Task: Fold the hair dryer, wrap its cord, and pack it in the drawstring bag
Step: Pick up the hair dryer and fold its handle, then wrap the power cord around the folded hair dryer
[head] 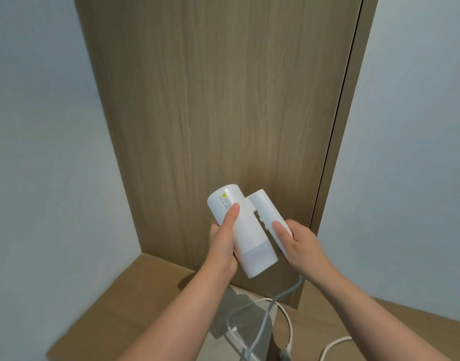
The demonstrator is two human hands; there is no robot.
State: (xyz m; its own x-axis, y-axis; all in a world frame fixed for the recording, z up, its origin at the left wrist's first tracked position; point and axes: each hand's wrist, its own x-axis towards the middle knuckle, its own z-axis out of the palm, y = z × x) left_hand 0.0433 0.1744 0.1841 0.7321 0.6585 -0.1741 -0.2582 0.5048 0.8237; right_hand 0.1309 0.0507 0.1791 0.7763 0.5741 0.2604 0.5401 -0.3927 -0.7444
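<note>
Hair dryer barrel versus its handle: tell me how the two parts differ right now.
The barrel is the thicker cylinder, gripped by the left hand; the handle is slimmer and flatter, held by the right hand. The barrel carries a yellow warning label near its upper end; the handle shows small switches on its inner edge. The grey cord hangs from the handle's end, not the barrel's. Both are white and lie almost parallel.

A white hair dryer (239,225) carries a small yellow warning label (224,195); its cord (288,293) is grey. Beyond the hands, a brown wood-grain panel (218,100) stands between pale blue-grey walls (41,126).
</note>
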